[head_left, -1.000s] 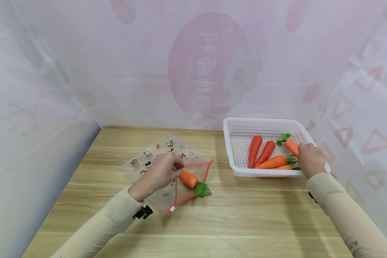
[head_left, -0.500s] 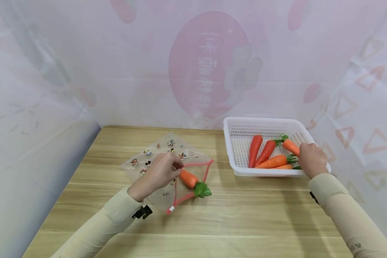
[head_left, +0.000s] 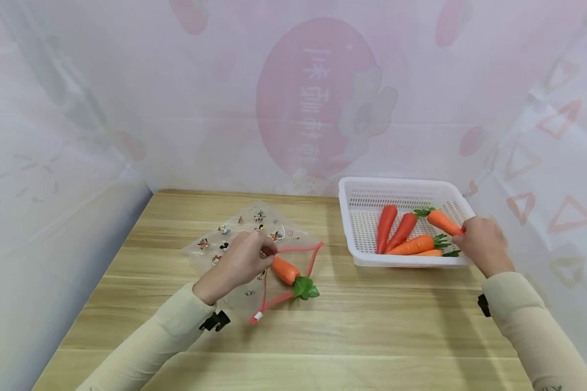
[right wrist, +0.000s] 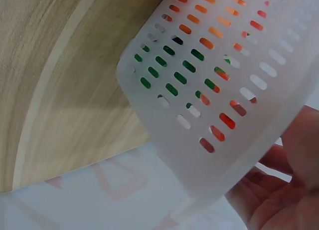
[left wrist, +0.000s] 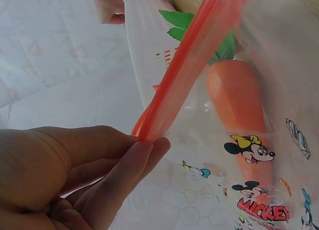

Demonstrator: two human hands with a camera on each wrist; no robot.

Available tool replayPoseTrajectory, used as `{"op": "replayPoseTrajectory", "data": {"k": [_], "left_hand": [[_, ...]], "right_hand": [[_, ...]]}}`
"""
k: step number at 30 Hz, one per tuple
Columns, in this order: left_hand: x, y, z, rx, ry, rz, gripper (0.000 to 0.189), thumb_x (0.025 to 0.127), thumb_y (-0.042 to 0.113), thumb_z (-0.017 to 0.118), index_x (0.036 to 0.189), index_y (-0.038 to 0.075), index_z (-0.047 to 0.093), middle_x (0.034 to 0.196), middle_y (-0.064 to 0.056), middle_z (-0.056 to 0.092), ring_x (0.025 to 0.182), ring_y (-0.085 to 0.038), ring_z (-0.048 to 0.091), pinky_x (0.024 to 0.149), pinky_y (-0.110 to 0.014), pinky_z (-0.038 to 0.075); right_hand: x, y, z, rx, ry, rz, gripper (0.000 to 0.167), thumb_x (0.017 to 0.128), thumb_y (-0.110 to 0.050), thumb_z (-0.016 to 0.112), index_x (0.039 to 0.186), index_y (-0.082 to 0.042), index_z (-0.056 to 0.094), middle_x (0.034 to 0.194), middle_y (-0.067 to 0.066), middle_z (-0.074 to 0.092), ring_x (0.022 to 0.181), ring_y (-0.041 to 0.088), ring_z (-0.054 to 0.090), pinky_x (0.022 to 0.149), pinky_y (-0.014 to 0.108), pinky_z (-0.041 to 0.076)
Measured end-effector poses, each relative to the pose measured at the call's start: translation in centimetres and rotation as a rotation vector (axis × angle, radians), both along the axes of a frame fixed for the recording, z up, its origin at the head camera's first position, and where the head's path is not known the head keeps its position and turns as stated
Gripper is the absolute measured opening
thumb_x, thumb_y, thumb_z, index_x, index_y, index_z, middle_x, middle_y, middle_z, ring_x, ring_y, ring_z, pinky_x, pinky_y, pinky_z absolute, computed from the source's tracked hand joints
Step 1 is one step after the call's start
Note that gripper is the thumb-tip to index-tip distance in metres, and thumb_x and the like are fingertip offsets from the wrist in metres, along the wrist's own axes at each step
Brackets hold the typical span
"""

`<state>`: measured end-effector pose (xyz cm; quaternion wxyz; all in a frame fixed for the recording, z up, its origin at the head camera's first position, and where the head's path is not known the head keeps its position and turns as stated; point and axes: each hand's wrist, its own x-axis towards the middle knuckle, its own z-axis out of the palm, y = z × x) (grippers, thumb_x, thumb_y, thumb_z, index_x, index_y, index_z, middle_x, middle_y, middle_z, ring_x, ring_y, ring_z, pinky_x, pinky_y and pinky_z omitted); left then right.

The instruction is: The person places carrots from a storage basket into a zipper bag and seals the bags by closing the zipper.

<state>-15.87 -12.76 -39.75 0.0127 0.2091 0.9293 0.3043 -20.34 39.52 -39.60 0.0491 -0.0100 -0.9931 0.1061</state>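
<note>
My left hand [head_left: 242, 260] pinches the red-edged mouth of a clear zip bag [head_left: 244, 228] printed with cartoon figures. An orange carrot [head_left: 285, 270] lies in that bag, its green leaves sticking out of the mouth. In the left wrist view, thumb and fingers grip the red zip strip [left wrist: 184, 65], and the carrot [left wrist: 237, 90] shows through the plastic. Over the right side of a white basket [head_left: 411, 261], my right hand [head_left: 484, 244] pinches the narrow end of another carrot [head_left: 442, 221], leaves pointing left. In the right wrist view the basket wall hides the fingertips.
Two red peppers or carrots, one of them a long red vegetable [head_left: 386, 228], lie in the basket beside orange carrots [head_left: 413, 245]. The wooden table [head_left: 323, 342] is enclosed by printed cloth walls [head_left: 200, 136]. A white slider [head_left: 258, 316] sits at the bag's near corner.
My right hand has shifted a little to the right, toward the carrot's narrow end, so more of the carrot shows. The left hand and bag have hardly moved.
</note>
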Motion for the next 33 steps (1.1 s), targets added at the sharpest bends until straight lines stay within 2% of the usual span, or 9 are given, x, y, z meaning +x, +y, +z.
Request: {"op": "replayPoseTrajectory", "data": {"k": [4,10,15,19,26,33], "left_hand": [[0.1,0.0,-0.1,-0.013,-0.030,0.012,0.010,0.091,0.000,0.075,0.096,0.005,0.082,0.096,-0.005,0.080,0.085,-0.015,0.074,0.075,-0.030,0.064],[0.1,0.0,-0.1,-0.016,-0.043,0.021,0.011,0.091,0.001,0.075,0.097,0.007,0.082,0.097,-0.005,0.080,0.086,-0.014,0.073,0.074,-0.030,0.063],[0.0,0.0,-0.2,-0.011,-0.018,0.012,0.011,0.090,0.000,0.075,0.095,0.006,0.082,0.096,-0.005,0.080,0.086,-0.015,0.074,0.075,-0.031,0.064],[-0.1,-0.1,-0.2,-0.004,-0.001,0.005,0.011,0.090,-0.001,0.074,0.094,0.006,0.082,0.096,-0.006,0.080,0.086,-0.015,0.075,0.075,-0.031,0.064],[-0.2,0.0,-0.1,-0.002,-0.018,0.010,0.011,0.091,-0.001,0.075,0.096,0.005,0.082,0.097,-0.006,0.080,0.086,-0.015,0.075,0.074,-0.030,0.064],[-0.3,-0.1,0.0,0.000,-0.021,0.016,0.011,0.091,-0.001,0.074,0.095,0.005,0.082,0.099,-0.007,0.080,0.086,-0.015,0.075,0.075,-0.031,0.064]], "right_hand": [[0.4,0.2,-0.8,-0.042,0.060,0.017,0.020,0.088,-0.010,0.074,0.085,0.010,0.074,0.071,0.019,0.064,0.075,0.038,0.049,0.060,0.037,0.038],[0.6,0.2,-1.5,-0.100,0.168,0.012,0.016,0.086,-0.006,0.071,0.088,0.008,0.077,0.070,0.018,0.068,0.070,0.035,0.053,0.060,0.034,0.036],[1.0,0.1,-1.4,-0.128,0.189,-0.015,0.022,0.088,-0.009,0.075,0.098,0.011,0.077,0.084,0.028,0.073,0.076,0.042,0.060,0.064,0.044,0.043],[1.4,-0.2,-1.2,-0.138,0.212,-0.018,0.024,0.088,-0.010,0.077,0.098,0.012,0.076,0.086,0.029,0.074,0.077,0.043,0.062,0.066,0.050,0.044],[2.0,-0.8,-0.5,-0.154,0.232,-0.011,0.025,0.089,-0.012,0.077,0.099,0.010,0.078,0.084,0.026,0.076,0.076,0.039,0.063,0.064,0.042,0.043],[2.5,-1.7,0.0,-0.195,0.209,-0.017,0.027,0.089,-0.012,0.078,0.106,0.010,0.078,0.090,0.028,0.078,0.078,0.037,0.070,0.061,0.031,0.047]]}}
